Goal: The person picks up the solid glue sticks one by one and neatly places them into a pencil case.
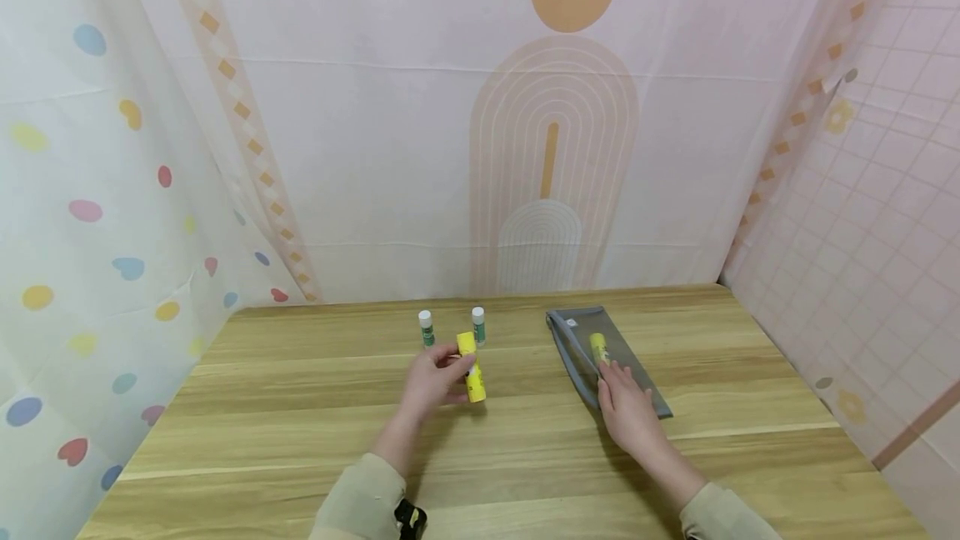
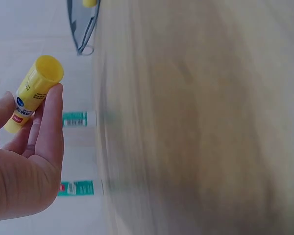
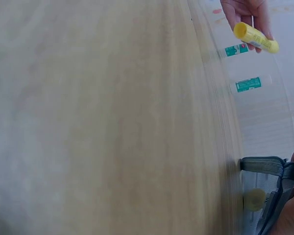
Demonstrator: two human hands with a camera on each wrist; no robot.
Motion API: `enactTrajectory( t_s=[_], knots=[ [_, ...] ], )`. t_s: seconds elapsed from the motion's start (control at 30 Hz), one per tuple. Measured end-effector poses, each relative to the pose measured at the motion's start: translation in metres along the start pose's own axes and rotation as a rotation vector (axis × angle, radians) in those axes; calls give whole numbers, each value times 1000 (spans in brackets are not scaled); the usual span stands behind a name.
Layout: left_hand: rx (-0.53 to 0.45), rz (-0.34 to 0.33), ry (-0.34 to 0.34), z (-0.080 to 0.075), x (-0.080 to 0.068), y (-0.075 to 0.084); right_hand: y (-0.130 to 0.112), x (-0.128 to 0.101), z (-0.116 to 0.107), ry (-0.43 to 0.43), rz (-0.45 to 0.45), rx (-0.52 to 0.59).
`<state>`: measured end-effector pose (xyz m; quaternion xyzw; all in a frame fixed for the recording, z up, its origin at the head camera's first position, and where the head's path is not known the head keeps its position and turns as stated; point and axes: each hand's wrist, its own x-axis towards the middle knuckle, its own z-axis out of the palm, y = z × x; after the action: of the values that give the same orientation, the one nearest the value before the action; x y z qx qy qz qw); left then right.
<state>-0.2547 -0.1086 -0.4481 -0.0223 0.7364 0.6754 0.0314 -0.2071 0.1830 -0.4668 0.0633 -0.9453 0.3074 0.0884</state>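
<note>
My left hand [image 1: 438, 375] pinches a yellow glue stick [image 1: 472, 369] between thumb and fingers, just above the wooden table [image 1: 300, 407]. The left wrist view shows the same glue stick [image 2: 35, 89] against my fingertips [image 2: 53, 105]. Behind it, two green-and-white glue sticks [image 1: 426, 328] [image 1: 477, 325] stand upright on the table. To the right lies a grey mesh pouch [image 1: 637, 377] with another yellow glue stick [image 1: 598, 348] inside it. My right hand [image 1: 617, 380] rests on the pouch with its fingers fairly straight, their tips near that stick.
Patterned cloth walls close in the table at the back and on both sides. The pouch [image 3: 262, 169] and the yellow stick inside it [image 3: 255, 199] sit low in the right wrist view. Bare wood lies in front of both hands.
</note>
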Motion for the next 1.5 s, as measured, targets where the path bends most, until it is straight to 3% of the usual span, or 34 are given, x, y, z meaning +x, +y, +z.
enactTrajectory(
  t_s=[0.27,0.63,0.73,1.1,1.5],
  knots=[
    [49,17,-70,19,-3,0,1,-1,0,-3,6,7],
    [30,10,-139,43,-5,-2,2,0,1,2,6,9],
    [10,11,-151,50,-11,6,2,0,1,-1,12,9],
    [-59,0,-161,74,-8,1,3,1,2,-2,20,13],
    [-80,-61,-142,97,-6,1,2,2,3,6,22,18]
  ],
)
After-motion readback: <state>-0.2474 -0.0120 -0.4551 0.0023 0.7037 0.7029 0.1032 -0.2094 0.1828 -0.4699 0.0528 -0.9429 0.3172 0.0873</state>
